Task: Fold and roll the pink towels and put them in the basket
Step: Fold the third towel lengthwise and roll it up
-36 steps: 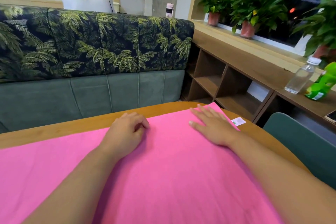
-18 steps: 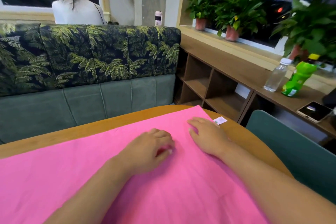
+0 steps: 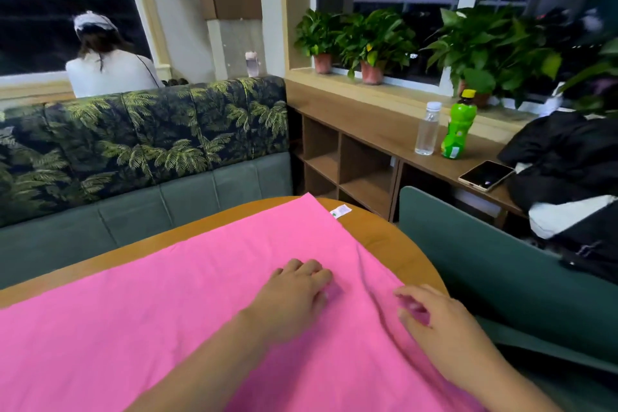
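A pink towel (image 3: 167, 321) lies spread flat over the round wooden table (image 3: 388, 237), with its white label (image 3: 340, 211) at the far right corner. My left hand (image 3: 294, 291) rests palm down on the towel near its right side, fingers bent with the tips on the cloth. My right hand (image 3: 434, 318) is over the towel's right edge, fingers loosely curled and blurred, holding nothing that I can see. A long crease in the cloth runs between the two hands. No basket is in view.
A green sofa (image 3: 150, 157) with a leaf-print back stands behind the table, and a person sits beyond it. A teal chair (image 3: 485, 264) is at the right. The wooden shelf (image 3: 378, 134) holds two bottles (image 3: 428, 129), a phone (image 3: 486, 174) and a black jacket (image 3: 568, 157).
Both hands have slid back toward me and to the right across the towel. My right hand has come off the far corner to the right edge, and a crease has formed.
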Demonstrator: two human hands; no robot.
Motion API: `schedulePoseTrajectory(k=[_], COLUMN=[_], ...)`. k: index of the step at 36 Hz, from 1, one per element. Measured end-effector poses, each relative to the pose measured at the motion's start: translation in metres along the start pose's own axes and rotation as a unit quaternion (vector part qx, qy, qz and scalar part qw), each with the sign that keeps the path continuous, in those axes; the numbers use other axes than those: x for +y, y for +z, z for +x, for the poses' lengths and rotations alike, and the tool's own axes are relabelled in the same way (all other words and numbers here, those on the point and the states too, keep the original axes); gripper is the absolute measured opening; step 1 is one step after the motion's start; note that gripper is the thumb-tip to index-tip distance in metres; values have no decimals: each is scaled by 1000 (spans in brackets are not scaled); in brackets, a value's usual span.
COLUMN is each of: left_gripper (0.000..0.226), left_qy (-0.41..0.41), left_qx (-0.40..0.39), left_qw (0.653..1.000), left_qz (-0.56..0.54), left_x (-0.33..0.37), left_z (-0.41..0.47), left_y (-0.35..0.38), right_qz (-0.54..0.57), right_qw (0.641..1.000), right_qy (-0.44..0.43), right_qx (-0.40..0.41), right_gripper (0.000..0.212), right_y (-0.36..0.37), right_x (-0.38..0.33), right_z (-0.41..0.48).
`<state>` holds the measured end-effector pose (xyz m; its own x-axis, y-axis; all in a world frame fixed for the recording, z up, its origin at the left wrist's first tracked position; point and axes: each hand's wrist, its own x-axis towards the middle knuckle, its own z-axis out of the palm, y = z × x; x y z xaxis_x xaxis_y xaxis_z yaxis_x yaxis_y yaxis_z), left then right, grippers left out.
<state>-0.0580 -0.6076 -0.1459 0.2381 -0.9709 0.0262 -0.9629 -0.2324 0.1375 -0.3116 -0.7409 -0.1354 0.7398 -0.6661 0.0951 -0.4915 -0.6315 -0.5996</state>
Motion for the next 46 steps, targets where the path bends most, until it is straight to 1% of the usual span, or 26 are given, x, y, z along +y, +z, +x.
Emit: schedulePoseTrajectory(k=[3,5,7,9,11,14,16,18,20,22,23,25,28,29,31,32,33,35,37,39,40,43,45,46], left_gripper=[39,43,49,53,54,52,53,53,54,58,62,70,80,79,62,51,44,44,47,47,47,44,40,40], left_qy=[-35,-54,-65,-73,-79,-85,-90,-92,-99,-107,-112,-128,-145,-135,-84,-54,-31,-13,-16,-28,-33,-39,-40,-42], left_qx=[-22,-44,-63,-76,-84,-97,-102,-111,-119,-120,-120,-126,-134,-133,-123,-122,-127,-139,-144,-142,-141,-140,-143,-144], left_qw=[999,998,996,994,993,992,991,990,988,987,986,984,979,980,987,990,991,990,988,989,989,989,988,988], left_qz=[2,5,14,20,19,18,12,10,14,14,14,20,55,66,55,36,25,31,47,44,39,39,44,44], left_x=[22,31,38,44,48,52,54,56,56,57,58,63,80,86,94,97,99,101,104,108,109,112,113,113], left_z=[1,1,1,2,4,4,4,4,4,6,7,11,18,20,24,25,25,23,23,23,23,22,22,22], left_y=[-5,-8,-11,-14,-16,-19,-20,-22,-23,-24,-24,-24,-25,-25,-23,-22,-21,-18,-18,-18,-18,-15,-15,-15], right_qz=[-6,-24,-27,-31,-27,-2,48,120,173,192,196,190,172,176,185,183,176,160,152,156,154,105,38,0], right_qw=[1000,999,998,996,994,993,992,986,978,972,971,972,978,977,974,973,974,977,978,979,979,978,970,967], right_qy=[18,38,56,80,100,112,111,112,108,95,89,87,102,113,131,139,143,139,129,102,76,-9,-55,-76], right_qx=[6,3,7,-5,-23,-43,-47,-22,36,93,109,108,67,51,23,10,-4,-32,-54,-85,-106,-181,-234,-243], right_gripper=[29,28,22,15,13,17,24,33,40,38,36,32,27,28,29,27,24,19,17,8,10,24,36,43], right_y=[-9,-16,-23,-26,-29,-33,-34,-35,-37,-39,-40,-41,-44,-46,-50,-53,-55,-58,-61,-65,-67,-78,-84,-84], right_x=[7,9,12,15,17,20,21,21,23,26,28,30,32,34,41,45,49,56,56,53,50,40,35,35], right_z=[-5,-7,-9,-13,-17,-20,-21,-21,-20,-20,-20,-22,-30,-33,-40,-43,-47,-54,-62,-69,-72,-81,-86,-87])
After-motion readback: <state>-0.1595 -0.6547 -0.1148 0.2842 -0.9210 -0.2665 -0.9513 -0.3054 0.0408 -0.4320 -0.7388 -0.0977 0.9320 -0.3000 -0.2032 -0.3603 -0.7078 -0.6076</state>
